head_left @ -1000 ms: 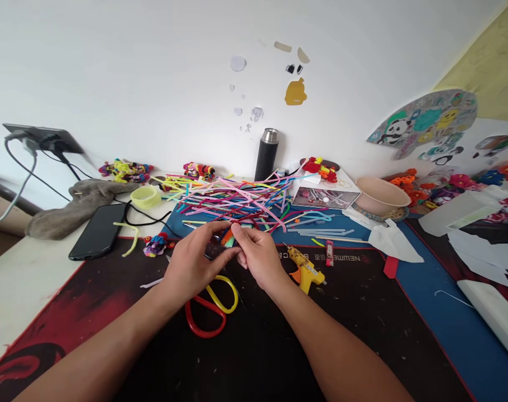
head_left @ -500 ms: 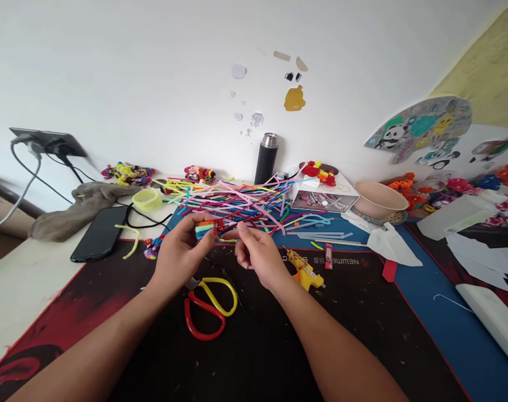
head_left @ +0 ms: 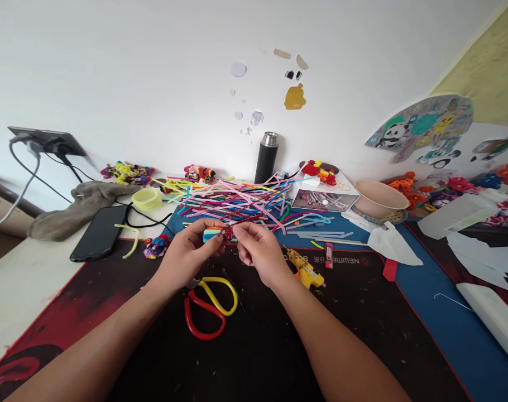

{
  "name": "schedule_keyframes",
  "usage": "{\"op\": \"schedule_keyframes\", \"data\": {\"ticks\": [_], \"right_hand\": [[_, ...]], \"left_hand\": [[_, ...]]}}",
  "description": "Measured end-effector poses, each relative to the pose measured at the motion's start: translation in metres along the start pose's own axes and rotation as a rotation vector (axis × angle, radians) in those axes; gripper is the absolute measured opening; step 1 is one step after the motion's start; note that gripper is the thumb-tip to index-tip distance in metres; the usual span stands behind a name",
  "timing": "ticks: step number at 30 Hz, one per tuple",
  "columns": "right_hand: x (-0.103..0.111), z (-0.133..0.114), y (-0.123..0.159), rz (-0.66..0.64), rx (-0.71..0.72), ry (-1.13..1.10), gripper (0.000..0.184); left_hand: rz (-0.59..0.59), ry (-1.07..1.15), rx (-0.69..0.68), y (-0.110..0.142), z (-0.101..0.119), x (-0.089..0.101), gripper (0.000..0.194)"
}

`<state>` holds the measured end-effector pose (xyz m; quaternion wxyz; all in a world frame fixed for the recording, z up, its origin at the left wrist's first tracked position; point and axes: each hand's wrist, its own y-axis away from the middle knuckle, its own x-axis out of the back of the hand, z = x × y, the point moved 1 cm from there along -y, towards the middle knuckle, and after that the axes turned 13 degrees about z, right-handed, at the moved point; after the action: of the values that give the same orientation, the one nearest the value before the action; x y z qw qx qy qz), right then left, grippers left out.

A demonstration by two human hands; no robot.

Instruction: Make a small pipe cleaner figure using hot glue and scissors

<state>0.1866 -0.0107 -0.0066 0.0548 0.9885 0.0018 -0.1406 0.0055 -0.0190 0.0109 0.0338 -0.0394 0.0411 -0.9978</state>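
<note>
My left hand (head_left: 191, 251) is closed on a small bundle of coiled pipe cleaners (head_left: 213, 233), with orange, pale and blue bands and a glittery red end. Thumb and fingers of my right hand (head_left: 256, 244) pinch a dark red pipe cleaner (head_left: 250, 220) at the bundle's red end; the fingertips hide part of it. Both hands are close together above the dark mat. Below my left hand lie scissors (head_left: 210, 310) with one red and one yellow handle loop, their blades mostly hidden. Beyond the hands spreads a pile of loose coloured pipe cleaners (head_left: 237, 198).
A yellow glue gun (head_left: 306, 269) lies right of my right hand. At the left are a black phone (head_left: 98, 233) and a driftwood piece (head_left: 78, 209). A black flask (head_left: 266, 158), white box (head_left: 325, 198) and pinkish bowl (head_left: 382, 199) stand along the back.
My hands have come closer together. The bundle has shifted slightly right and turned, and my right fingers now meet its red end.
</note>
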Motion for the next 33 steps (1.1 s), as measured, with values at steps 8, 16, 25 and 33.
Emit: {"op": "schedule_keyframes", "data": {"ticks": [8, 16, 25, 33], "right_hand": [[0.0003, 0.0018, -0.0005, -0.001, -0.004, 0.013, 0.047], [-0.0011, 0.0005, 0.0016, -0.011, -0.002, 0.021, 0.047], [-0.0031, -0.0004, 0.0034, -0.038, -0.030, 0.000, 0.044], [-0.0018, 0.0023, 0.0018, -0.045, -0.020, 0.014, 0.044]], "left_hand": [[-0.023, -0.036, 0.004, -0.0004, 0.0004, -0.0007, 0.050], [-0.013, -0.053, 0.025, -0.0001, 0.0003, -0.0009, 0.053], [0.015, 0.025, 0.076, -0.0028, 0.0009, 0.0006, 0.050], [0.015, -0.045, 0.045, -0.0030, 0.0032, 0.0001, 0.053]]}}
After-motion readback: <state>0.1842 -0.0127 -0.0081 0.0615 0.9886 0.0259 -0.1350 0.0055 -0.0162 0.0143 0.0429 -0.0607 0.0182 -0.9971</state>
